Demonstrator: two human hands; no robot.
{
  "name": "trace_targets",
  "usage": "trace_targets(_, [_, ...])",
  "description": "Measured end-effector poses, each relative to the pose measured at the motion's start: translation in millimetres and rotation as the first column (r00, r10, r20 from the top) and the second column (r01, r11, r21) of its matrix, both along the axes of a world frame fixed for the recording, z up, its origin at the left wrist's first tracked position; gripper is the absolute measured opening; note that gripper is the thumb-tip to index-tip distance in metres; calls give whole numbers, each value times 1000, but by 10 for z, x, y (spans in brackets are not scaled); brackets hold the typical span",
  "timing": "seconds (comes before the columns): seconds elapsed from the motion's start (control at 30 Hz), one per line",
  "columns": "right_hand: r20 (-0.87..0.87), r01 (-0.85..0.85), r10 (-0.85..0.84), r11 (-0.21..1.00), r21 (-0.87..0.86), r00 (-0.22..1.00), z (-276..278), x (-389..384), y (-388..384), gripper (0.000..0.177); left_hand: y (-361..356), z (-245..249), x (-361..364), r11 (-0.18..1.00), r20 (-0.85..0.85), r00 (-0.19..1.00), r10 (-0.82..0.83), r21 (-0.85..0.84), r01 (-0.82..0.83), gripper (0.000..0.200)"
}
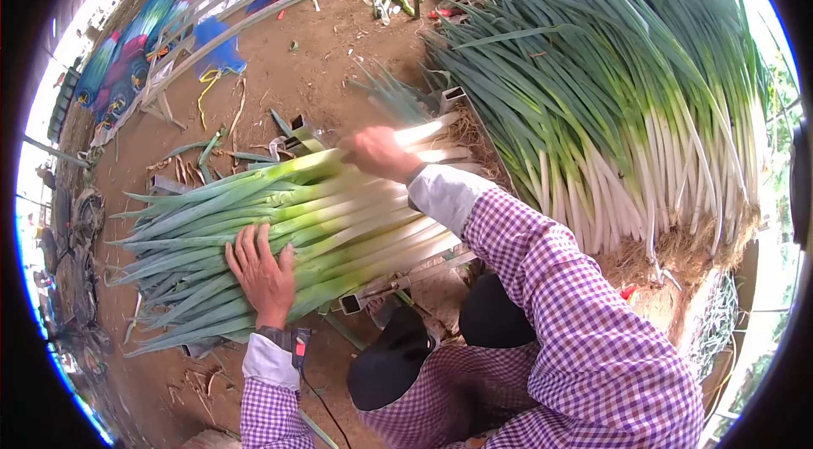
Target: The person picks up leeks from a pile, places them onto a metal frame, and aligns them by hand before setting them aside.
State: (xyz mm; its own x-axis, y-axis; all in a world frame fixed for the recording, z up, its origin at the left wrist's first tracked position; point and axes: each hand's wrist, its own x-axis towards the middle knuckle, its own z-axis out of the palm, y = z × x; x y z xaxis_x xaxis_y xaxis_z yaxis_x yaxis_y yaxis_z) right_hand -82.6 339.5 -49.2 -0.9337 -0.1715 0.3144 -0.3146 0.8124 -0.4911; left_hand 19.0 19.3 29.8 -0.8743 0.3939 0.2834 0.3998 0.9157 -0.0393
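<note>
A bundle of long green onions [339, 229] lies across a metal frame before me, leaves to the left and white stems and roots to the right. My left hand [264, 269] rests flat on the green leaves with its fingers spread. At the far edge of the bundle is my right hand [381, 153], over the pale stems near the roots. It is smeared by motion, so its fingers and anything in them cannot be made out. A large pile of green onions [627, 110] fills the right side, roots toward me.
Behind the bundle stands a metal rack [254, 19] with a blue plastic piece [218, 47] by it. Colourful net bags [127, 55] lie at the far left. Leaf scraps litter the dirt floor [313, 68]. My knees [394, 356] are close below the frame.
</note>
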Motion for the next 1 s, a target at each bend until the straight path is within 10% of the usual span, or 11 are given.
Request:
trace_targets(0.5, [-11, -88, 92, 979, 186, 996, 83, 86, 352, 21, -8, -28, -19, 1000, -36, 999, -19, -11, 18, 58])
trace_targets(0.77, [-446, 130, -27, 971, 200, 894, -11, 202, 171, 8, -6, -20, -5, 1000, -20, 1000, -5, -14, 4, 55])
trace_targets(1.0, [-105, 51, -47, 998, 39, 993, -317, -19, 283, 18, 10, 13, 5, 998, -50, 999, -8, -55, 5, 52])
